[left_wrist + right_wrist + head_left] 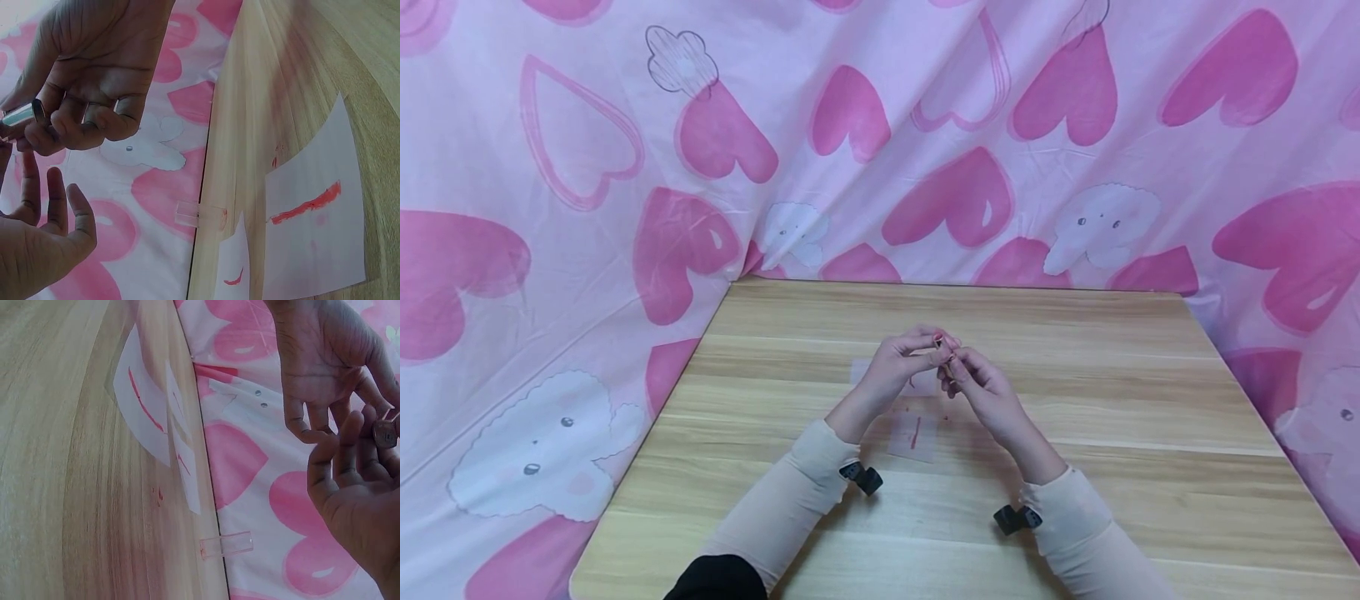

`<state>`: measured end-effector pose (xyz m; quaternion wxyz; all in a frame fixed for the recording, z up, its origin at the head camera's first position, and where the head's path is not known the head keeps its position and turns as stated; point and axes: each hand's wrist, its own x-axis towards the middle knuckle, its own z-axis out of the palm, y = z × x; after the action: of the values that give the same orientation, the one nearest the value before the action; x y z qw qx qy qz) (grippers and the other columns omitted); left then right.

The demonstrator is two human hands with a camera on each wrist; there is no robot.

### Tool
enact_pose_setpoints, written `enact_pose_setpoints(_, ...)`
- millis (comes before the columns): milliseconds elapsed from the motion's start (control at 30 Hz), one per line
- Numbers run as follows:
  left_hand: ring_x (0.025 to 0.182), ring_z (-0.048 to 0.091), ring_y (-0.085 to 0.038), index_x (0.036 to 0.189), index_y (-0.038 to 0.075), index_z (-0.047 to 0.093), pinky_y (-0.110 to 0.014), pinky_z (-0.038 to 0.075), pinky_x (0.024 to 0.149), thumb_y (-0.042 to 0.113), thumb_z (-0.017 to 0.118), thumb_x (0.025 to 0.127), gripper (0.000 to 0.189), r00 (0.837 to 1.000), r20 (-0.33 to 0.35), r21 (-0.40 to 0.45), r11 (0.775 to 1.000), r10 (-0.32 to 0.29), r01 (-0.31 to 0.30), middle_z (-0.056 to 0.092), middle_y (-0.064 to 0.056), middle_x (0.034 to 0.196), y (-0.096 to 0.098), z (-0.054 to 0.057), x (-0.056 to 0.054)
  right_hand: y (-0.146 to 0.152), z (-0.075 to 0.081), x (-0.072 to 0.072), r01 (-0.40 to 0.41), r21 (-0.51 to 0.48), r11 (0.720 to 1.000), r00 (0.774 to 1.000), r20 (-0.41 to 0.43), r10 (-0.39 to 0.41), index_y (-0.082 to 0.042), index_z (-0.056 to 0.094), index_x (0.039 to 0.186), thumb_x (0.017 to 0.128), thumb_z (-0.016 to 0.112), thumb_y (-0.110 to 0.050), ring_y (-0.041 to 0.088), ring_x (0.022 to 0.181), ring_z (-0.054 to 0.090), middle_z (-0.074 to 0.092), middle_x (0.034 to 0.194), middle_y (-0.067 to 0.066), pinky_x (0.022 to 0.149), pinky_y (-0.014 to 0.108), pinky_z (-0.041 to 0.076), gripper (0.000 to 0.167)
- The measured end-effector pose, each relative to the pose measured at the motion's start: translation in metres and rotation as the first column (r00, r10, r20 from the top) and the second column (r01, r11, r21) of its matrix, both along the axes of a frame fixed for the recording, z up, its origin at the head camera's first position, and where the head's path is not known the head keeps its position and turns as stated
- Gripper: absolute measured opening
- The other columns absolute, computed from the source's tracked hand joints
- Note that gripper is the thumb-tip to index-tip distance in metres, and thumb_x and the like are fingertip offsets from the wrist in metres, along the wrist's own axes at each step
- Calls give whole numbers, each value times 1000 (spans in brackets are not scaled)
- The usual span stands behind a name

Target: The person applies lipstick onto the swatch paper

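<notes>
Both hands meet above the far middle of the table. Between them is a small shiny metallic tube point(24, 115), which looks like a lipstick tube. My right hand point(992, 398) grips its body between thumb and fingers, the dark rounded end point(384, 434) showing beside the fingers. My left hand point(891, 367) pinches at the other end with thumb and index finger, the remaining fingers loosely bent. That pinched end is mostly hidden by fingertips. Beneath the hands, a white paper point(912, 440) bears a thick red stroke.
A clear tube-like cap point(227, 544) with red at its base stands upright on the table point(1120, 400). Other papers with thin red strokes point(185, 464) lie behind the first. Red specks point(159, 496) dot the wood. A pink heart-patterned cloth point(947, 200) hangs behind.
</notes>
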<state>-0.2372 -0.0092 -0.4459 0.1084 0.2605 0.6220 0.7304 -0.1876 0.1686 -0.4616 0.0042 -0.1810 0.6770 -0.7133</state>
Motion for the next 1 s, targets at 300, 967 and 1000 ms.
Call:
enact_pose_setpoints(300, 115, 59, -17, 114, 2, 75, -36, 49, 99, 19, 77, 90, 30, 996, 25, -8, 996, 88, -87, 66, -2, 115, 4, 0, 1, -4, -2, 0, 147, 73, 986, 986, -92, -140, -1, 60, 119, 104, 55, -12, 21, 87, 61, 64, 102, 17, 70, 29, 51, 19)
enact_pose_setpoints(967, 116, 59, -17, 113, 4, 77, -35, 53, 96, 21, 79, 89, 29, 990, 10, -12, 990, 141, -141, 67, -3, 114, 8, -1, 3, -6, 5, 1, 227, 109, 968, 967, -140, -211, 6, 58, 124, 99, 59, 1, 14, 94, 62, 66, 113, 0, 80, 23, 54, 26)
enact_pose_setpoints(1000, 116, 59, -17, 113, 3, 77, -35, 53, 97, 21, 79, 89, 30, 990, 10, -8, 990, 141, -141, 67, -3, 114, 8, -1, 3, -7, 8, 3, 241, 119, 963, 965, -139, -224, 6, 59, 121, 99, 60, 1, 13, 95, 62, 66, 112, 0, 80, 23, 54, 23)
